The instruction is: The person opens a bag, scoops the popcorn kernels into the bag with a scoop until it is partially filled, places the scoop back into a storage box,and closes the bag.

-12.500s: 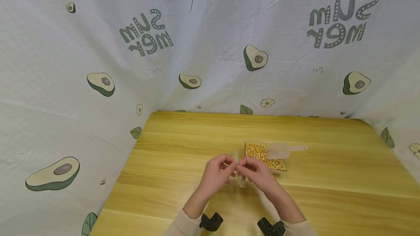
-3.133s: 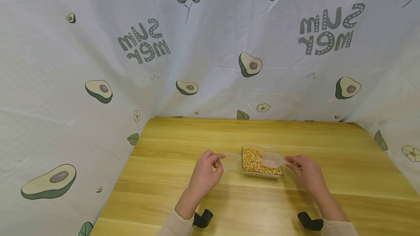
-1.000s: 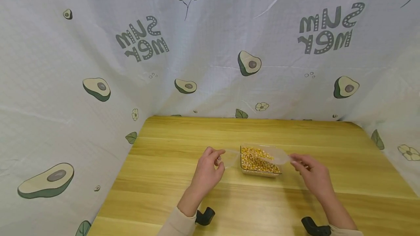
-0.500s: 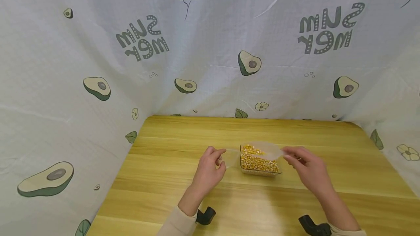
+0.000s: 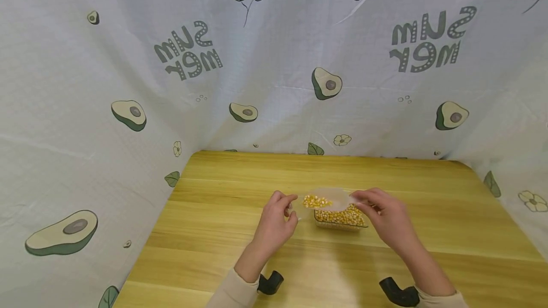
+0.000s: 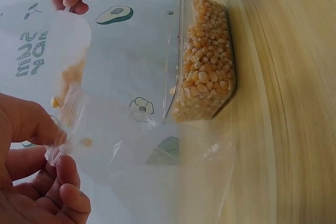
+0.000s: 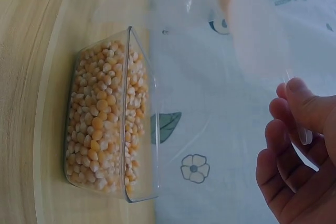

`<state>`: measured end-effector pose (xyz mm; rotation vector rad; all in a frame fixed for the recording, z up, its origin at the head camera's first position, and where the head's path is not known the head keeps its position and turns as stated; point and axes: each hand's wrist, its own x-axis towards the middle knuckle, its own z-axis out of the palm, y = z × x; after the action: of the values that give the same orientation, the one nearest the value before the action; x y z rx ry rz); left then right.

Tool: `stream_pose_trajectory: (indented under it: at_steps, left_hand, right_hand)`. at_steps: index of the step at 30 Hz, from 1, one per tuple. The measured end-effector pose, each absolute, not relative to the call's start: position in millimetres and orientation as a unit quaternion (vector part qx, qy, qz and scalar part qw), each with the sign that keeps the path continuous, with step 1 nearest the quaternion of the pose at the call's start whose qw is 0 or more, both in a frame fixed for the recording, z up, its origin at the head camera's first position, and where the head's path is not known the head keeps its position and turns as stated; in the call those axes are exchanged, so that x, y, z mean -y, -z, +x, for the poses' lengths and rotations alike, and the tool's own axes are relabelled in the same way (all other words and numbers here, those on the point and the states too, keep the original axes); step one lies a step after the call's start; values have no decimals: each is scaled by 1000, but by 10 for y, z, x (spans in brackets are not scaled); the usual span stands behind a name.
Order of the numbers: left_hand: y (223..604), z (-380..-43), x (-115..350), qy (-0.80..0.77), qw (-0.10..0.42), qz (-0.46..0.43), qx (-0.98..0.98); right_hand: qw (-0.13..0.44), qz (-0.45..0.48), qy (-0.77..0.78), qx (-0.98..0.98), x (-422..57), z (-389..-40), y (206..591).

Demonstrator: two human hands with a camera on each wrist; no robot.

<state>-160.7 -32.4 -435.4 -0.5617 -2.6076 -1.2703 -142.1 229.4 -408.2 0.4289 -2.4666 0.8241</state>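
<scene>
My left hand [image 5: 274, 220] pinches the edge of a clear plastic bag [image 6: 121, 179] between thumb and fingers; the bag hangs down beside the box. With thumb and fingertips, my right hand [image 5: 387, 217] grips the handle of a translucent scoop [image 5: 341, 198]. Corn kernels [image 5: 314, 201] lie toward the scoop's front end. That end is at the bag's mouth by my left fingers, and film overlaps it in the left wrist view. Below the scoop stands a clear rectangular box [image 5: 340, 226] filled with corn kernels [image 7: 94, 124].
The wooden table [image 5: 214, 232] carries the box. Behind and to the left hangs a white curtain [image 5: 278, 61] with an avocado print. Black angled pieces [image 5: 270, 283] sit at both wrists.
The scoop, earlier dipping into the box's corn, has risen and moved left to the bag with kernels in it. My left hand has barely moved. Much earlier, both hands worked at the bag together.
</scene>
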Motion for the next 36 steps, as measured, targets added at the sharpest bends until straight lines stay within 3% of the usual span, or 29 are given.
stream_pose_trajectory:
  at_steps: [36]
  left_hand:
    - [4350,-1583,286,410,99,-184,888]
  right_hand:
    - [291,209,-234,904,-2127,-1417,3977]
